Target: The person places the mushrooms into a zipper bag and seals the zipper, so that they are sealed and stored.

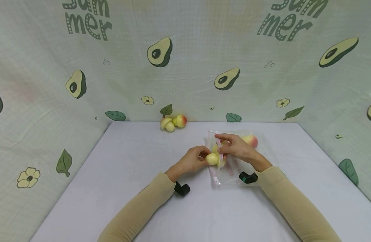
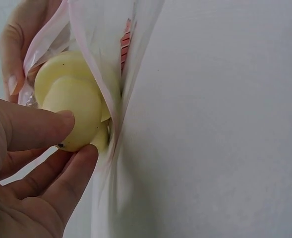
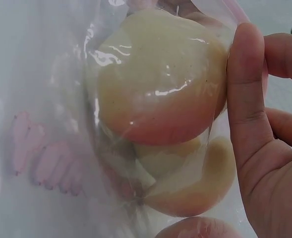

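My left hand [image 1: 192,160] pinches a toy mushroom [image 1: 212,159] by its pale yellow stem, at the mouth of a clear zip bag [image 1: 231,176]. In the left wrist view, the thumb and fingertips grip the stem, while the mushroom's cap [image 2: 61,67] lies between the bag's pink-edged lips. My right hand [image 1: 235,147] pinches the bag's upper edge between thumb and fingers. Through the plastic, the right wrist view shows a large yellow cap [image 3: 160,74] blushing to red, with other mushroom pieces below it. Another red-tipped mushroom [image 1: 252,140] lies deeper in the bag.
Several more yellow and red mushrooms [image 1: 167,124] sit together at the back edge of the white table [image 1: 137,151], left of the bag. Behind the table hangs a cloth [image 1: 191,50] printed with avocados and leaves.
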The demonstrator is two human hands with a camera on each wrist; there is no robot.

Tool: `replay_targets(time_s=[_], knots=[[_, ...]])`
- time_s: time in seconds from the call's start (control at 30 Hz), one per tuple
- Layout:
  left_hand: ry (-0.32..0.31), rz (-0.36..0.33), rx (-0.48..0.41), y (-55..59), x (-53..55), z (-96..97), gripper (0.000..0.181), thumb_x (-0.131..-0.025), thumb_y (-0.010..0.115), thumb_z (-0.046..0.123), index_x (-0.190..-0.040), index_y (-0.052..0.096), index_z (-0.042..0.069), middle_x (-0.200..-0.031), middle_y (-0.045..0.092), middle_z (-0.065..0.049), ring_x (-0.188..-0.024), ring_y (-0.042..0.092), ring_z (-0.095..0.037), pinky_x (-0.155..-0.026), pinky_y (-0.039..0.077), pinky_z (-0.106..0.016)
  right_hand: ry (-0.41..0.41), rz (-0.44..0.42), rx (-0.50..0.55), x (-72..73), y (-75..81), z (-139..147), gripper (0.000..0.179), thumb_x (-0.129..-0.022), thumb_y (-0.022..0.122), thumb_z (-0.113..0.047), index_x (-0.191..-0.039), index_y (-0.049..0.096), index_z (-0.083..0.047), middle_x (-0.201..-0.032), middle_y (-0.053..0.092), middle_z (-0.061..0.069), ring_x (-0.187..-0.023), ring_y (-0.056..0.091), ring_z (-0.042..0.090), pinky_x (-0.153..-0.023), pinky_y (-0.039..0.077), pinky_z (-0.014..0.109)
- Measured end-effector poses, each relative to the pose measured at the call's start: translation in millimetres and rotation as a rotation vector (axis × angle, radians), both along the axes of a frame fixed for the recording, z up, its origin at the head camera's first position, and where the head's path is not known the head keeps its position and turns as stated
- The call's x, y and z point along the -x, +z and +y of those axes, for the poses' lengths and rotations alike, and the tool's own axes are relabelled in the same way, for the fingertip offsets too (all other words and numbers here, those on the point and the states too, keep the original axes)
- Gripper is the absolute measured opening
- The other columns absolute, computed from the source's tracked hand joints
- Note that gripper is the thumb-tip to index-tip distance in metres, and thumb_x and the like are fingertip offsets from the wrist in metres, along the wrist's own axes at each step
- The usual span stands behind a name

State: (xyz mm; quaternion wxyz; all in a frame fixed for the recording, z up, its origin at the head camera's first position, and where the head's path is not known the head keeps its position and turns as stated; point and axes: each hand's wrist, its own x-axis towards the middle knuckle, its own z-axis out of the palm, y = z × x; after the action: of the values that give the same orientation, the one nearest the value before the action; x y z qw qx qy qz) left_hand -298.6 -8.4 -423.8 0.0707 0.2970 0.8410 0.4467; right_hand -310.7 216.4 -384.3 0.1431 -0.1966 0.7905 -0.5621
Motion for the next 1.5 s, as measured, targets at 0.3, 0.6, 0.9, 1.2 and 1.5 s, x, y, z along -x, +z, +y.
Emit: replay_targets(time_s=[0.3, 0.6, 0.9, 1.2, 1.5], knots=[[-0.003, 0.009, -0.009, -0.4, -1.9, 1.4, 0.029, -0.083, 0.067, -0.005, -0.11, 0.061, 0.003, -0.107, 0.063, -0.005, -0.098, 0.061, -0.014, -0.081, 0.05, -0.019, 0.005, 0.006, 0.001, -0.1, -0.2, 1.0, 0.065, -0.085, 0.069, -0.004, -0.142, 0.038, 0.004, -0.122, 0.039, 0.024, -0.06, 0.06, 0.014, -0.061, 0.053, 0.025], [0.04, 0.02, 0.001, -1.7, -1.7, 1.0, 0.027, -0.082, 0.07, -0.001, -0.107, 0.062, 0.006, -0.104, 0.064, -0.002, -0.091, 0.062, -0.012, -0.079, 0.05, -0.02, 0.009, 0.008, -0.006, -0.4, 1.0, 0.6, 0.065, -0.085, 0.068, -0.005, -0.142, 0.038, 0.004, -0.123, 0.039, 0.025, -0.06, 0.06, 0.014, -0.061, 0.053, 0.025], [0.078, 0.003, -0.008, -2.3, -2.9, 0.1, 0.022, -0.081, 0.072, 0.002, -0.1, 0.063, 0.008, -0.095, 0.063, 0.0, -0.081, 0.062, -0.009, -0.071, 0.051, -0.021, 0.0, -0.003, -0.014, -0.6, 0.1, 0.0, 0.064, -0.086, 0.068, -0.003, -0.143, 0.038, 0.003, -0.127, 0.037, 0.025, -0.06, 0.06, 0.012, -0.061, 0.052, 0.024], [0.088, -0.025, -0.03, -1.7, -3.6, 2.6, 0.023, -0.081, 0.072, 0.001, -0.102, 0.065, 0.007, -0.098, 0.064, -0.001, -0.08, 0.062, -0.008, -0.069, 0.051, -0.02, -0.007, 0.002, -0.022, -2.1, 2.4, 0.6, 0.065, -0.085, 0.069, -0.005, -0.143, 0.038, 0.002, -0.126, 0.037, 0.024, -0.061, 0.06, 0.013, -0.06, 0.052, 0.024], [0.066, -0.055, -0.069, 1.3, -4.7, 3.4, 0.026, -0.081, 0.072, 0.0, -0.106, 0.065, 0.005, -0.105, 0.066, -0.003, -0.084, 0.064, -0.01, -0.071, 0.052, -0.02, -0.009, 0.007, 0.002, -0.2, 2.4, 1.9, 0.066, -0.084, 0.07, -0.003, -0.142, 0.038, 0.004, -0.125, 0.039, 0.026, -0.06, 0.059, 0.012, -0.06, 0.052, 0.023]])
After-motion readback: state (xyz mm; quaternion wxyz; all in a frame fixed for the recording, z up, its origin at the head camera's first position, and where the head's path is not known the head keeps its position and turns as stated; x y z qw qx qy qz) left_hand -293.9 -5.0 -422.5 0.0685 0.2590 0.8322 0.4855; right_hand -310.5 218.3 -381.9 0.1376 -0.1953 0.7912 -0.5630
